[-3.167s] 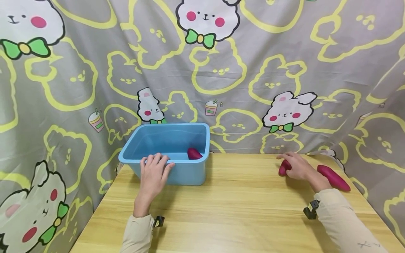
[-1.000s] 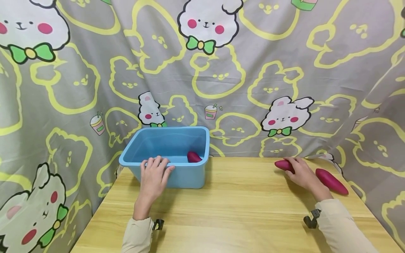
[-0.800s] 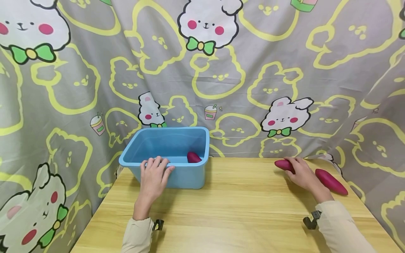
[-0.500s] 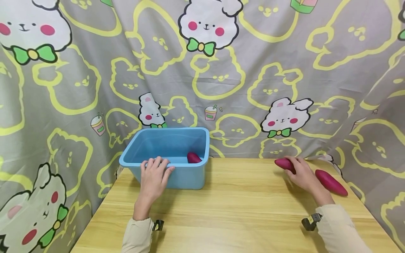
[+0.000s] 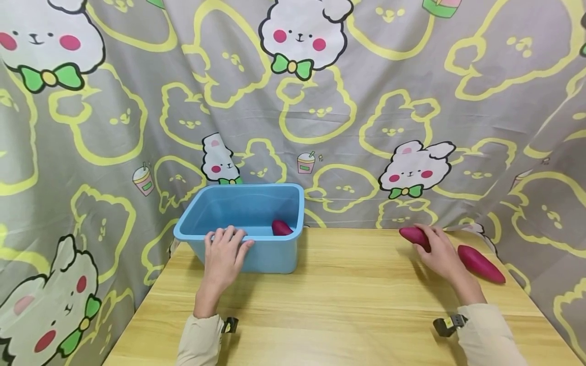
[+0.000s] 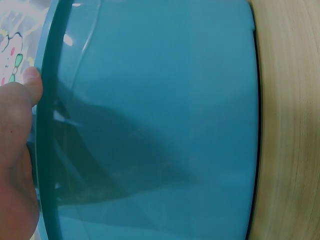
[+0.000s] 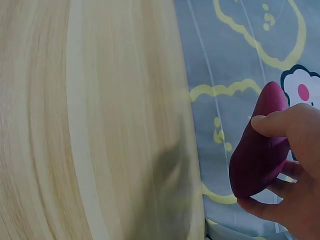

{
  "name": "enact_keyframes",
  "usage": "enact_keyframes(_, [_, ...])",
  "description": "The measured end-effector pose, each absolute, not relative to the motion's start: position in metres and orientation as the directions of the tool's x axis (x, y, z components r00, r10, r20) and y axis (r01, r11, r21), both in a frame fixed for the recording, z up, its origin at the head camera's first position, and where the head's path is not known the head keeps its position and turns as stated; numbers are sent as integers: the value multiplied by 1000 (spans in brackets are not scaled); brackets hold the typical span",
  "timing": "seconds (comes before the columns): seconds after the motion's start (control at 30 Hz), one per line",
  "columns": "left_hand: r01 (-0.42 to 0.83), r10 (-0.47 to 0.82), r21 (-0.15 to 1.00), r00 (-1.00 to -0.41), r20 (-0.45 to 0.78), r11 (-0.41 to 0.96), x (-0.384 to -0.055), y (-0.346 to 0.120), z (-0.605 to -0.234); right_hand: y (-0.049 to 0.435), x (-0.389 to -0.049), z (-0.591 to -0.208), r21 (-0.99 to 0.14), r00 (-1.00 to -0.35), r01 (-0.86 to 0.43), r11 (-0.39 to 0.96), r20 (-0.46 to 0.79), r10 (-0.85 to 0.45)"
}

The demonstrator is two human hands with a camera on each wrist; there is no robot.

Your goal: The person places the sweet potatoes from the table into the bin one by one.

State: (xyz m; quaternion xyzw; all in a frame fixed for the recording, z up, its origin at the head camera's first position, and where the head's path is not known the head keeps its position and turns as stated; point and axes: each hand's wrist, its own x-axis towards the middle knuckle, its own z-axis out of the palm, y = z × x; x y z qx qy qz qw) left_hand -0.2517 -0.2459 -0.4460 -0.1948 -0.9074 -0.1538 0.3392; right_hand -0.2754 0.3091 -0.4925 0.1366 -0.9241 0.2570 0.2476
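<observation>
Right hand: clamped on one purple sweet potato — thumb on one flank, fingertips on the other, as I read the right wrist feed. A narrow end sticks out left of the grip, ahead of the fingers.

Change noted: about three seconds back the palm covered most of this piece low at the table; now more of it shows, tip turned leftward, and the hand sits slightly higher. Its shadow falls on the wood apart from it, so I take it as raised, though the clearance is hard to judge from here. My reading: the pick-up is made, the carry hardly begun.

Left hand: fingers hooked over the near rim of the blue tub, gripping it; tub unmoved across my frames, so I judge the receiving side steady.

Relative to the right grip: the tub stands well off to the left, a second sweet potato inside it; a third sweet potato lies on the wood just right of the wrist — untouched, and I count it as outstanding. Patterned curtain behind.
</observation>
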Motion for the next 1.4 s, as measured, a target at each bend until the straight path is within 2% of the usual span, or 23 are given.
enact_keyframes(0.2, [461, 248, 152, -694, 675, 874, -253, -245, -445, 308, -272, -489, -453, -857, -353, 819, 508, -88])
enact_keyframes(0.77, [460, 251, 143, -690, 678, 876, -253, -246, -445, 299, -262, -482, -490, -850, -326, 808, 526, -24])
enact_keyframes(1.4, [459, 253, 136, -687, 681, 878, -253, -246, -446, 290, -248, -465, -513, -809, -328, 794, 586, 44])
